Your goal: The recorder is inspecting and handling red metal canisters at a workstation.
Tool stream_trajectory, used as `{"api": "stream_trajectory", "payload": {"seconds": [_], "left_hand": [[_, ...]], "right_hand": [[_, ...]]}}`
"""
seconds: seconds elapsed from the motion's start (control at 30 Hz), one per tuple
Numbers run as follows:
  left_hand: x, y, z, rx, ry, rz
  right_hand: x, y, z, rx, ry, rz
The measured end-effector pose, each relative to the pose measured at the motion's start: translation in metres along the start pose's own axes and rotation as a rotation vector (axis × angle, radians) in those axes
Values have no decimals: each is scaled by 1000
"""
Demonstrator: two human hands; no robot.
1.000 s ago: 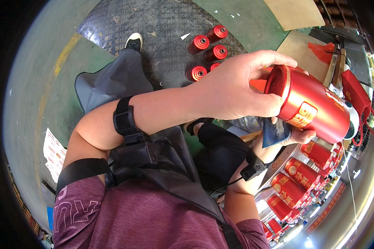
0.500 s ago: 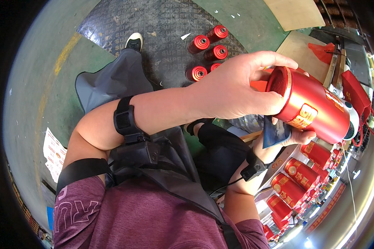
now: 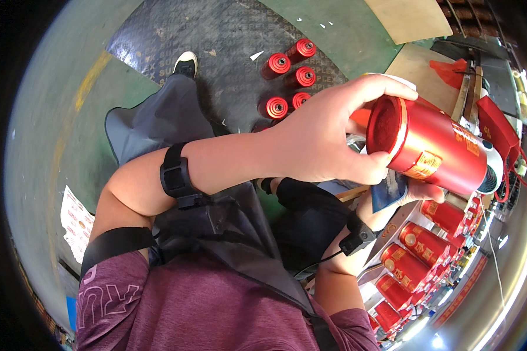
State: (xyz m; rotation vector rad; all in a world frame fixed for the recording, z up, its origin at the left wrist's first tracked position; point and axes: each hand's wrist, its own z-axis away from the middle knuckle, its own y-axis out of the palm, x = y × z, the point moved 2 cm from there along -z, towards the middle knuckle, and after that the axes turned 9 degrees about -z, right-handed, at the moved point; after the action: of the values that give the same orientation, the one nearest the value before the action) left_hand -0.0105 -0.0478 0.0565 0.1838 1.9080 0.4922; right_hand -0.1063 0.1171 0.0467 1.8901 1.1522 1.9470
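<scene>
A shiny red canister [image 3: 442, 146] with gold emblems lies tilted at the right, its flat end toward me. My left hand [image 3: 339, 128] curves round that end, the thumb against the lower rim and the fingers over the top. From below, my right hand [image 3: 418, 193] supports the canister, its thumb along the underside and most of its fingers hidden. A dark blue flat piece [image 3: 388, 193] hangs between the right hand and the canister; its kind is unclear. By the canister's far end shows a white rounded thing [image 3: 490, 168] with a dark slotted face.
Several red cylinders [image 3: 303, 76] stand on the dark floor mat [image 3: 228, 64]. Rows of red canisters [image 3: 405, 266] fill the right side. A red bag [image 3: 498, 126], an orange-red plastic piece [image 3: 449, 73] and a pale board [image 3: 408, 19] lie farther off.
The canister has shifted slightly left and turned about its length, so its gold emblem now shows narrower. My left hand has moved a little left with it.
</scene>
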Motion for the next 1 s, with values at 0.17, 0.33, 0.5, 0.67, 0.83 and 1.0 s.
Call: {"api": "stream_trajectory", "payload": {"seconds": [0.17,0.33,0.5,0.67,0.83,1.0], "left_hand": [[-7,-4,-4,-8,374,-523],[2,-1,-4,-11,344,-384],[8,0,-5,-2,264,-233],[10,2,-3,-22,116,-63],[10,7,-1,-51,-10,88],[15,9,-1,-74,-59,238]], "right_hand": [[9,15,5,-18,50,-301],[13,13,4,-202,-29,-46],[15,31,11,-274,-141,195],[11,45,16,-342,-243,344],[16,40,16,-297,-96,212],[15,31,16,-289,-42,106]]}}
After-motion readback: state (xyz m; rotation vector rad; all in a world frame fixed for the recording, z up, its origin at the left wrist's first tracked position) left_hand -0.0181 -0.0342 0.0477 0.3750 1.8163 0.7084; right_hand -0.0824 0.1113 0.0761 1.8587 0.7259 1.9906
